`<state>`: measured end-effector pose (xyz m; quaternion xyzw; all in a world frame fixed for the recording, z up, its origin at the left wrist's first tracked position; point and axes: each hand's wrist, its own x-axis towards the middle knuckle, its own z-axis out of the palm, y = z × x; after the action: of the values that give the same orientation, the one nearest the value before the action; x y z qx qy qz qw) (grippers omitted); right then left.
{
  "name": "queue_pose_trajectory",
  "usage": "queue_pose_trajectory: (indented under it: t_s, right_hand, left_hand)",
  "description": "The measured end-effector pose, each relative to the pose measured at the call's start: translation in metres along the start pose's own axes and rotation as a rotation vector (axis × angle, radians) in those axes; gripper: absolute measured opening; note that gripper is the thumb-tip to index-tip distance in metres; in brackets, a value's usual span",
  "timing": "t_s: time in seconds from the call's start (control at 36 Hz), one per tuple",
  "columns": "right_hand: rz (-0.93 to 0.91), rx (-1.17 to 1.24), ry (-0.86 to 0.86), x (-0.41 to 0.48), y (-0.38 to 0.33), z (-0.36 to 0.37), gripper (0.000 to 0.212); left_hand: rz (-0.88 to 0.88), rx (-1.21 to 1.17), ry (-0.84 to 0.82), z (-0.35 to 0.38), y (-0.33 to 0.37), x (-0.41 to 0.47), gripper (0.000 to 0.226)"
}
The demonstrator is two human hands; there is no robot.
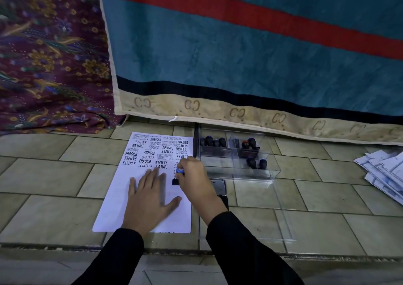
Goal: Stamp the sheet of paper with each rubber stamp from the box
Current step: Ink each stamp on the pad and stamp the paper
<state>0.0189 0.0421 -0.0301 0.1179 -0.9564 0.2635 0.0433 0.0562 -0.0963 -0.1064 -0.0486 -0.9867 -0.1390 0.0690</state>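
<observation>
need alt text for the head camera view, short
A right hand presses a blue-topped stamp onto a sheet of paper on a tiled floor while the left hand holds it flat. A clear box of stamps sits right.

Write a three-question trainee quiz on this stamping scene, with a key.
1. True or false: the left hand lies flat on the sheet.
2. What does the right hand hold? A) a pen B) a stamp with a blue top C) nothing
3. On which side of the sheet does the clear box sit?

Key
1. True: the palm and spread fingers press on the sheet's blank lower half.
2. B: the stamp's black base is down on the sheet near its right edge.
3. Its right side, with more dark stamps standing in the compartments.
</observation>
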Motion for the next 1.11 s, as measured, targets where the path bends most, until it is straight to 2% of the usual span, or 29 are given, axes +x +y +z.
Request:
queue_pose_trajectory:
  t_s: [0.22, 0.36, 0.44, 0.53, 0.61, 0.67, 0.89, 1.11]
  right_hand:
    - [-0.012, -0.043, -0.01, -0.006, 0.001, 0.006, 0.011]
    - [-0.005, 0.059, -0.005, 0.0, 0.006, -0.001, 0.011]
    - [0.023, 0.22, 0.131, 0.005, 0.012, -0.017, 0.017]
    - [0.137, 0.406, 0.304, 0.011, 0.023, -0.043, 0.023]
    - [0.175, 0.277, 0.385, 0.023, 0.046, -0.058, 0.016]
    - [0.211, 0.184, 0.355, 0.03, 0.059, -0.06, 0.015]
    - [0.264, -0.049, 0.06, 0.047, 0.073, -0.046, 0.015]
    - [0.305, -0.029, 0.012, 0.057, 0.065, -0.04, 0.018]
  left_hand:
    - [0.002, -0.002, 0.024, 0.001, 0.001, -0.001, 0.085]
    - [-0.007, -0.01, 0.028, 0.0, 0.001, 0.0, 0.089]
    - [-0.02, -0.059, 0.038, 0.0, 0.001, 0.0, 0.09]
    - [-0.03, -0.091, 0.052, 0.001, 0.0, 0.0, 0.088]
    - [-0.024, -0.082, 0.043, 0.001, 0.0, 0.0, 0.089]
    - [-0.021, -0.071, 0.043, 0.001, 0.0, 0.0, 0.089]
    - [-0.03, -0.071, 0.051, 0.001, 0.0, 0.0, 0.09]
    - [-0.033, -0.125, 0.058, 0.0, 0.0, -0.001, 0.089]
